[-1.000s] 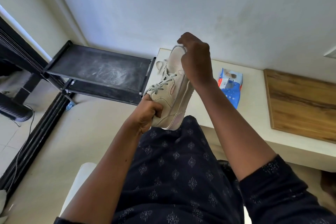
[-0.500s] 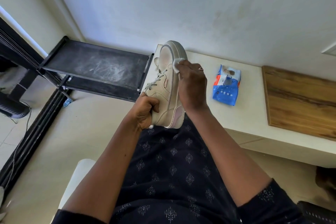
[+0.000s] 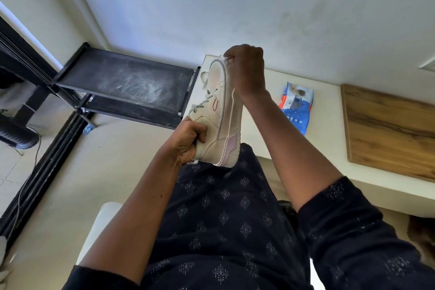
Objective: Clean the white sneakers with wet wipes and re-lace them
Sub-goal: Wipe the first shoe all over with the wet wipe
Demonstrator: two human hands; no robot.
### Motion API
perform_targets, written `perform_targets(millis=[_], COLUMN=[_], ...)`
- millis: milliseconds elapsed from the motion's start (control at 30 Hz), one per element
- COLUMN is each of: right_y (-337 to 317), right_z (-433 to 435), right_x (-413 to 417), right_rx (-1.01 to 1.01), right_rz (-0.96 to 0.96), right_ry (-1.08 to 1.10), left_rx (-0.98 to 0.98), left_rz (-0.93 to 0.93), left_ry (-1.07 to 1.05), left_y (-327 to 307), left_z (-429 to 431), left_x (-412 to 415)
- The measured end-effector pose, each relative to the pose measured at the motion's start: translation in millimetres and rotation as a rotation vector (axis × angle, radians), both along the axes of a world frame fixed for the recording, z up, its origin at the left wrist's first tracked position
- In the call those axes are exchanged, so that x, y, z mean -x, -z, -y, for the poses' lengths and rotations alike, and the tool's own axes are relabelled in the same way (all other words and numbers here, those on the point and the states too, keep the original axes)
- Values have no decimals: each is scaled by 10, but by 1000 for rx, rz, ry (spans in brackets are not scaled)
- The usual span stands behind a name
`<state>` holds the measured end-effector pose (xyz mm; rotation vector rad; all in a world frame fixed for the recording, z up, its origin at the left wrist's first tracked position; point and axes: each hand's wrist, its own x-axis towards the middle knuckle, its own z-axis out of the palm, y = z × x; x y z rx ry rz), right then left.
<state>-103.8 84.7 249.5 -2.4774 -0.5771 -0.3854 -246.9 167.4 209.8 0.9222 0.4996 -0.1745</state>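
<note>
Above my lap, my left hand grips the sneaker steady. At the toe, my right hand pinches a wet wipe.

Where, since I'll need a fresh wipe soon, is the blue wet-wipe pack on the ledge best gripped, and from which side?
Probably from above, with the right hand, which is nearer. The blue plastic wet-wipe pack lies flat on the cream ledge, label up, so pinch across its narrow width at the near blue end; its far end seems to carry the opening, best left free.
</note>
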Motion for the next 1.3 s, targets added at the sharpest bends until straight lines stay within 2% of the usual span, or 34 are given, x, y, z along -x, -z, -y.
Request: perform_targets(millis=[100, 300, 433, 900, 1300], right_y=[-9, 126, 227, 554, 194], right_z=[-6, -1, 61, 331, 16], right_x=[-143, 65, 233, 924, 376], right_rx=[-91, -293, -260, -223, -258], right_rz=[-83, 4, 185, 200, 196], right_ry=[4, 21, -6, -129, 25], left_rx=[-10, 39, 74, 199, 181], left_rz=[1, -12, -17, -9, -38], left_ry=[-32, -111, -82, -77, 6], left_y=[42, 122, 127, 110, 67], left_z=[-3, -12, -29, -26, -43], left_x=[-3, -24, 6, 7, 75])
